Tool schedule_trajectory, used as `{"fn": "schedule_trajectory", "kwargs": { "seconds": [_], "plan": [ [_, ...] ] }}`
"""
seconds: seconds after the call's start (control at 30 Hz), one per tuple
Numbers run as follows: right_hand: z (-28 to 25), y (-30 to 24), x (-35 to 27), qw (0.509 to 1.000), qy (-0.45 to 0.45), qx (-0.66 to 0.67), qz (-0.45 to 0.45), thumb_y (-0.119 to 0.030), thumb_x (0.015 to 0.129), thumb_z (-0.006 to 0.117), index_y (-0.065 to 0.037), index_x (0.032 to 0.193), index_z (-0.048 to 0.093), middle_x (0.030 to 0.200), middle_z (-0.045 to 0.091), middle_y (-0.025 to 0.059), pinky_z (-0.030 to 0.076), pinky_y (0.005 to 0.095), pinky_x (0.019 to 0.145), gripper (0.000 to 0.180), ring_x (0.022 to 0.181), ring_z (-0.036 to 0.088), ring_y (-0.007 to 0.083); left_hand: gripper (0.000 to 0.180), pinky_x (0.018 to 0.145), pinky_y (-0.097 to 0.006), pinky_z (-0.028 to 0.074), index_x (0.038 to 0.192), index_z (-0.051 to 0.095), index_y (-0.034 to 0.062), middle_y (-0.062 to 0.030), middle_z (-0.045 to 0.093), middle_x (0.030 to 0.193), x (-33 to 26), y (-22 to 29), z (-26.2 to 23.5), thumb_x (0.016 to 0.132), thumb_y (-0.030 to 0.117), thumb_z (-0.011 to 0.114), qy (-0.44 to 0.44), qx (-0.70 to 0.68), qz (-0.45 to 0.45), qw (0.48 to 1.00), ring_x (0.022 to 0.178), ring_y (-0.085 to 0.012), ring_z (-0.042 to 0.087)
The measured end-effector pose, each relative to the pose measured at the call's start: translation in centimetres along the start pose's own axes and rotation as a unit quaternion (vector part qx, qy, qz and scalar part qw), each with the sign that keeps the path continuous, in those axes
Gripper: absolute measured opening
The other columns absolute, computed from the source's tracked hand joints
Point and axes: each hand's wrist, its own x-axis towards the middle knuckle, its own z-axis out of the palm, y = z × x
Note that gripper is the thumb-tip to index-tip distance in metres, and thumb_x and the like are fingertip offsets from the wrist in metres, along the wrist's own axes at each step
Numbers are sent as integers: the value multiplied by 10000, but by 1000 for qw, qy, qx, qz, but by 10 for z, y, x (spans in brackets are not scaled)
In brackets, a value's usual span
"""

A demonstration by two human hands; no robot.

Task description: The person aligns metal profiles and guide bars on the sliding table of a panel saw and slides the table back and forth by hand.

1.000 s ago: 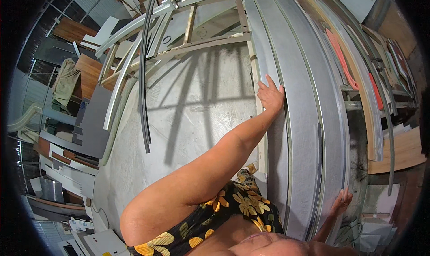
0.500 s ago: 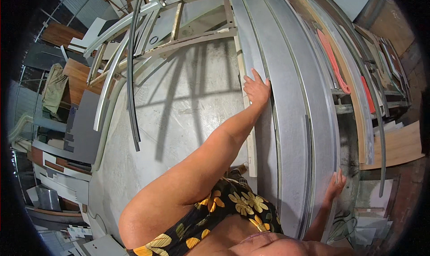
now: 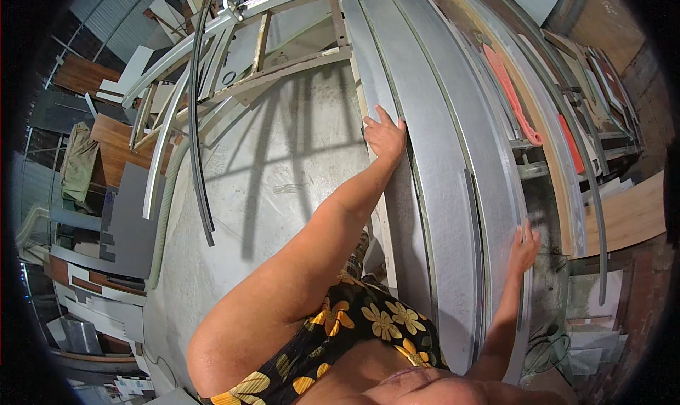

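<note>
Long grey metal panels lie side by side and run away from me, with narrow dark gaps between them. My left hand [image 3: 386, 137] rests with fingers spread on the near part of the left panel [image 3: 368, 61], beside the gap. To its right lies the middle panel [image 3: 428, 139], which neither hand touches. At the outer edge of the right panel [image 3: 485, 143] is my right hand [image 3: 524, 246], fingers stretched out and slightly blurred. Both hands look free of any held thing. A pale narrow strip [image 3: 384, 242] runs along the left side of the panels.
A rusty metal frame [image 3: 261, 44] stands beyond the concrete floor [image 3: 283, 185]. Dark long bars [image 3: 197, 136] hang at its left. Right of the panels are a coral-red strip [image 3: 511, 97], long rails [image 3: 577, 207], a wooden sheet [image 3: 630, 217] and a coiled cable [image 3: 549, 345].
My right hand has moved forward along the right panel's edge, away from my body. My left hand keeps its place on the left panel while the view has shifted slightly.
</note>
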Motion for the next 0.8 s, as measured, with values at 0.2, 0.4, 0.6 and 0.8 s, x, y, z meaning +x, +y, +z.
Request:
{"fn": "schedule_trajectory", "kwargs": {
  "seconds": [0.2, 0.4, 0.6, 0.8],
  "plan": [
    [21, -51, 41, 1000, -7, 5, 0, -281, 914, 606, -185, 1264, 622, 991, 552, 69, 471, 408, 840, 363, 979, 556, 277, 717, 842, -449, 459, 1416, 395, 106, -235, 469, 1174, 11, 2, -2, 842, 471, 621, -25, 7, -4, 1000, 961, -361, 558],
    [40, -96, 80, 999, -26, 7, 28, -290, 904, 615, -212, 1264, 619, 1013, 561, 87, 475, 422, 849, 369, 999, 555, 292, 729, 866, -452, 450, 1434, 366, 99, -250, 456, 1206, 20, 1, -1, 851, 461, 613, -44, 0, -10, 999, 984, -373, 551],
    [70, -121, 124, 999, -24, 4, 35, -297, 897, 622, -243, 1254, 614, 1023, 567, 108, 480, 435, 852, 361, 1008, 561, 311, 746, 894, -466, 441, 1441, 347, 86, -299, 429, 1281, 27, 4, 4, 849, 448, 622, -45, -8, -1, 999, 1043, -397, 537],
    [93, -153, 173, 1000, -9, -5, -7, -294, 899, 614, -228, 1214, 618, 967, 592, 142, 478, 463, 816, 322, 967, 577, 332, 766, 897, -473, 445, 1449, 326, 98, -310, 411, 1311, 33, 6, 5, 844, 449, 638, -47, 2, 0, 999, 1048, -405, 540]
  ]
}}
